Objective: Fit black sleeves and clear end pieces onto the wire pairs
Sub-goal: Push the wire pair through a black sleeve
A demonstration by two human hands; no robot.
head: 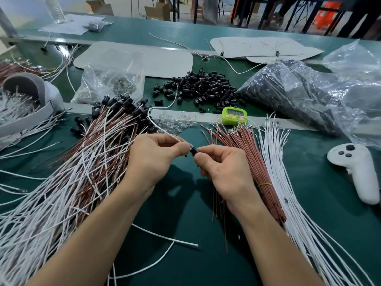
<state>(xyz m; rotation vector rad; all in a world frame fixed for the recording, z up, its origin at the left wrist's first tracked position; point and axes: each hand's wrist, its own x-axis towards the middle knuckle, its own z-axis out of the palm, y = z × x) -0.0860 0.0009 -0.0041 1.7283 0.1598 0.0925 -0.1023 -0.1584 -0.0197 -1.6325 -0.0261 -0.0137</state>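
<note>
Between the two hands, above the green table (185, 203), the left hand (153, 156) pinches a white wire (158, 126); the right hand (221, 169) pinches a black sleeve (193, 150) at the wire's tip.

Pretty bright, even light from overhead, just soft shadows on the green table (181, 195), bit of glare on the plastic bag (309, 93), edges bend fisheye-style, background's soft.

left hand (157, 154) bare; right hand (223, 169) bare; forearms (97, 230) uncovered; nails short
</note>
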